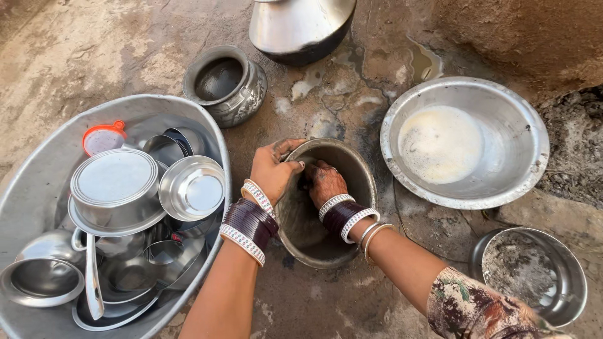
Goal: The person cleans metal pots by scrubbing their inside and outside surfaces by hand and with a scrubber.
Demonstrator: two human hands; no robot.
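Observation:
A steel pot lies tilted on the wet ground in the middle. My left hand grips its near-left rim, fingers curled over the edge. My right hand is inside the pot, pressed against its inner wall; whether it holds anything is hidden. Both wrists carry dark and white bangles.
A large metal tub at left holds several steel bowls, cups, a ladle and an orange-rimmed strainer. A wide basin with soapy water sits at right, a small bowl of ash-like grit lower right, a round patterned pot and a big vessel behind.

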